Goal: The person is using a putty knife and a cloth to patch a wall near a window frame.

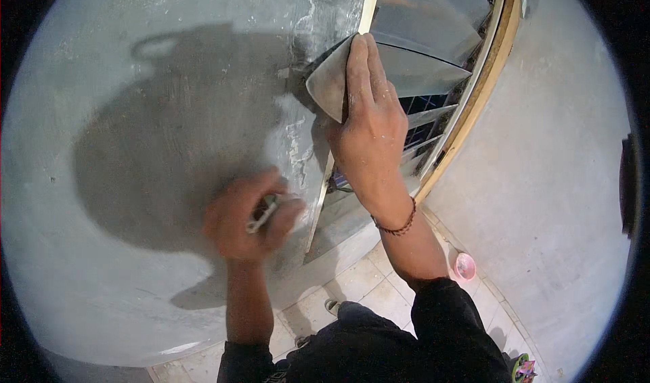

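Against the grey wall (pixel 203 17), beside the window frame's pale edge, my right hand (pixel 369 126) presses a thin, grey, flat scraper-like sheet (pixel 330 85). Its fingers lie together along the sheet's right side, and the thumb is hidden. Lower and to the left, my left hand (pixel 247 214) is smeared by motion in front of the wall. Its fingers curl around a small, pale, narrow object (pixel 263 215); most of that is covered, so its kind cannot be made out. A rough whitish strip of patching (pixel 296 146) runs down the wall between my hands.
A louvred window (pixel 426 72) with glass slats and a wooden frame (pixel 504 51) stands right of my right hand. Another grey wall (pixel 542 160) rises farther right. On the tiled floor (pixel 379 305) sit a pink bowl (pixel 464 266) and a green-rimmed container (pixel 523 368).
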The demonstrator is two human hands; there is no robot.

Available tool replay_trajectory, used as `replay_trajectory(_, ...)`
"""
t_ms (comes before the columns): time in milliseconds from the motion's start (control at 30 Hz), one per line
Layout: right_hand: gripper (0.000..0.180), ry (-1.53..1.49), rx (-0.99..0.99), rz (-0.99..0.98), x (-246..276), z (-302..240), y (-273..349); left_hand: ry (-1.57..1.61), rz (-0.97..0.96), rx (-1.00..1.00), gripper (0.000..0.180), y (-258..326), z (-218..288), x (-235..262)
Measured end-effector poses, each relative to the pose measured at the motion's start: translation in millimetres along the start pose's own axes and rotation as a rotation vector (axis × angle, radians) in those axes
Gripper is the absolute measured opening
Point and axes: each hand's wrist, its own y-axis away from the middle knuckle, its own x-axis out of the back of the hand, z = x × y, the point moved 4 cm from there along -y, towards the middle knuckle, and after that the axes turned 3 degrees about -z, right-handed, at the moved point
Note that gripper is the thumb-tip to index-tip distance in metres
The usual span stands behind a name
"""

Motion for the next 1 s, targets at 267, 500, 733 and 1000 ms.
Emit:
replay_trajectory(267,0.082,0.009,0.074,0.044,0.8,1.4,1.6,-0.099,0.048,-0.195,0.037,11.6,-6.2,12.3)
replay_trajectory(500,0.088,0.000,0.086,0.008,8.6,0.0,-10.2,-0.105,0.003,-0.148,0.039,16.6,-10.9,14.3)
replay_trajectory(733,0.086,-0.038,0.136,0.080,6.3,4.1,-16.9,-0.062,-0.008,-0.149,0.039,14.6,-6.0,18.1)
replay_trajectory(1000,0.072,0.013,0.142,0.021,12.8,-1.0,-26.2,-0.107,0.010,-0.120,0.038,15.5,-3.9,15.8)
